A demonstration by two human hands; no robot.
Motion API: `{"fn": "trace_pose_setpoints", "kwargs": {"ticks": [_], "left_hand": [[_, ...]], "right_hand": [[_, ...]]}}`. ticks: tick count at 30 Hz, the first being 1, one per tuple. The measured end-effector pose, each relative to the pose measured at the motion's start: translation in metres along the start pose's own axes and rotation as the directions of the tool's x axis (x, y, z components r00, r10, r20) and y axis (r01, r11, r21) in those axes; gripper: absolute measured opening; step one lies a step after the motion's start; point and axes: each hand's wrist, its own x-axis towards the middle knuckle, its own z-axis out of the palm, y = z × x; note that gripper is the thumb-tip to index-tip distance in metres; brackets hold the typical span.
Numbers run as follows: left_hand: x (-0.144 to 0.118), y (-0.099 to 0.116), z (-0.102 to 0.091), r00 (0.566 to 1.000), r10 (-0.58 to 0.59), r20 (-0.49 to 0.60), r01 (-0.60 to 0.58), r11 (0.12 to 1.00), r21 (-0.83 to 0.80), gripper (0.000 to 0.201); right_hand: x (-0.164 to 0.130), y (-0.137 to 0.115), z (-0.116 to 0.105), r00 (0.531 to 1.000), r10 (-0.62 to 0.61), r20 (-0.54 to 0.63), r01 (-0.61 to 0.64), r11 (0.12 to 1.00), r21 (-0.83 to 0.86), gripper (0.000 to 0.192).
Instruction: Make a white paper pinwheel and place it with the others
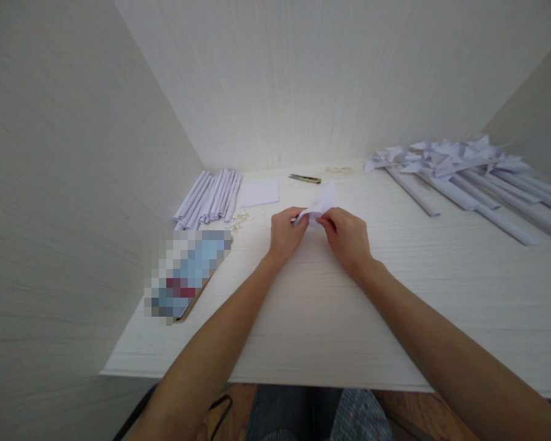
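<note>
Nearest us, our forearms reach over the bench [303,318] and converge at its middle, so that both hands can work one small thing; the left hand [284,236] and right hand [346,239] pinch a folded piece of white paper [324,201], fingers [298,215] closed narrowly on its lower corner, its free end tilting up and away; beyond lie a blank sheet [259,192], rolled paper tubes [209,196], a small cutter [305,179]; far right, finished paper pinwheels [459,168] lie heaped clear of the work.
</note>
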Motion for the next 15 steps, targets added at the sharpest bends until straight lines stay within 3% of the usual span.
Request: {"fn": "trace_pose_setpoints", "kwargs": {"ticks": [15], "left_hand": [[-0.0008,0.0003,-0.0008,1.000,0.021,0.014,-0.021,0.999,-0.033,0.018]], "right_hand": [[-0.0004,-0.0012,-0.0002,0.999,0.030,-0.023,-0.031,0.999,-0.022,0.023]]}}
